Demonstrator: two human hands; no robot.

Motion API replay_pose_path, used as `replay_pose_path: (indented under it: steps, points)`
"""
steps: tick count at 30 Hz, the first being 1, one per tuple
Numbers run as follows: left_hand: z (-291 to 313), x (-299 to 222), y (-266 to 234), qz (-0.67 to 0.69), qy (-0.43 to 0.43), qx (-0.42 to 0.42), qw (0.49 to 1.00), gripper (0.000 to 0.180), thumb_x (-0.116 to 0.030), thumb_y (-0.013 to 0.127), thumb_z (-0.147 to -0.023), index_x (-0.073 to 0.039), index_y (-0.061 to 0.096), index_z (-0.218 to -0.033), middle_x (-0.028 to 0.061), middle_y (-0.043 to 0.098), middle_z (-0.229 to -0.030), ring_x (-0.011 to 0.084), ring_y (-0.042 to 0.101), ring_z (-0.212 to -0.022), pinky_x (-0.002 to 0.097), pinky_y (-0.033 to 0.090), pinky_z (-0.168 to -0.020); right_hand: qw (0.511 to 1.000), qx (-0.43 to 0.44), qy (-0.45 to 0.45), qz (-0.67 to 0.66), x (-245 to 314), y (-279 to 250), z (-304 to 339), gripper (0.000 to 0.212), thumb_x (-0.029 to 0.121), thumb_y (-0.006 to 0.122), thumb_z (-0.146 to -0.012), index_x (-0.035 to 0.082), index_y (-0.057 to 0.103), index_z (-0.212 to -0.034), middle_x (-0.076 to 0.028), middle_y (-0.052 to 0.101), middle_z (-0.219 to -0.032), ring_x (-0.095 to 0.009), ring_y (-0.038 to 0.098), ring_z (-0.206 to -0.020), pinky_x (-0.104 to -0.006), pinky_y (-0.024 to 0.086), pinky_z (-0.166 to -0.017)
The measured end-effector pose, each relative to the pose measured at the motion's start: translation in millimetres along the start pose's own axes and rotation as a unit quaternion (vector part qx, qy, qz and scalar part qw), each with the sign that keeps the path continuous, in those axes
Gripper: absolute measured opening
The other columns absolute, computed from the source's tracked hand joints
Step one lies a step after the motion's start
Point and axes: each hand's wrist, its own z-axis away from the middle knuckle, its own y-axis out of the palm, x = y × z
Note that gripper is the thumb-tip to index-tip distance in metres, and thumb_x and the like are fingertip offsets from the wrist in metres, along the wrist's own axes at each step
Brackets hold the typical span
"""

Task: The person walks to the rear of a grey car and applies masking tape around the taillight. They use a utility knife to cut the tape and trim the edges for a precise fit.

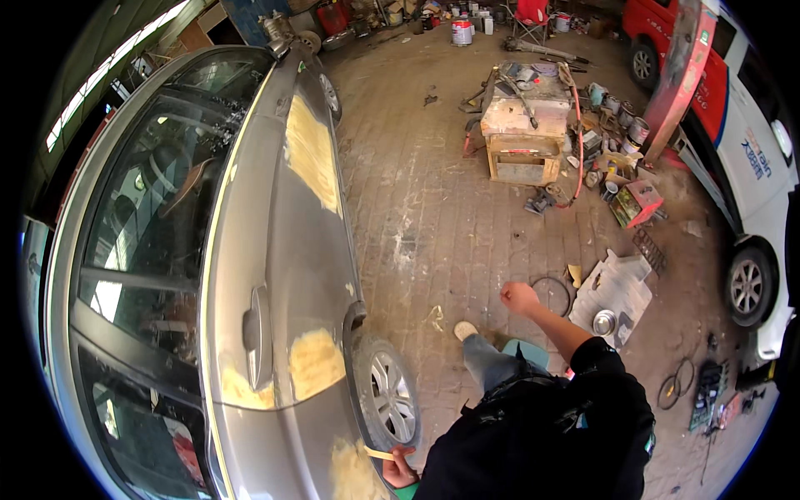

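Note:
My left hand [400,468] is closed around a thin, flat pale-yellow strip [379,453], which points toward the rear side of a grey-gold car [292,242]. Yellowish filler patches mark the car's body: one near the strip [357,471], one behind the door handle [317,364] and a long one on the front door [312,158]. Whether the strip touches the panel, I cannot tell. My right hand [518,297] is a closed fist held out over the floor, away from the car. Nothing shows sticking out of it.
The car's rear wheel [388,396] is beside my left hand. A flat grey sheet [612,292] with a round tin [604,322] lies to my right. Farther off are a wooden stand [525,125], a red hose [579,142], scattered cans and a white-and-red vehicle [742,142].

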Motion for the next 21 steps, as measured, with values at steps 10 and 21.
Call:
replay_pose_path:
  steps: [10,21]
  points:
    - [-250.1,-134.3,216.5,-0.037,0.036,0.2,0.978,0.022,-0.014,0.048,-0.095,0.004,0.06,-0.1,0.0084,0.067,-0.074,0.0143,0.06,-0.072,0.0318,0.047,-0.08,0.991,-0.07,0.059,-0.098,-6.0,-81.3,-178.9,0.015,0.021,0.061,-0.079,0.008,0.065,-0.087,-0.011,0.068,-0.081,-0.03,0.066,-0.078,-0.0396,0.052,-0.069]
    - [-414.6,-171.6,335.2,-0.063,0.011,0.401,0.914,0.021,-0.012,0.048,-0.096,0.004,0.058,-0.105,0.0126,0.067,-0.08,0.0153,0.063,-0.073,0.0275,0.05,-0.072,0.939,-0.194,0.247,-0.143,-38.4,-90.3,-220.3,0.016,0.019,0.063,-0.08,0.004,0.065,-0.086,-0.013,0.069,-0.081,-0.028,0.067,-0.077,-0.0357,0.053,-0.069]
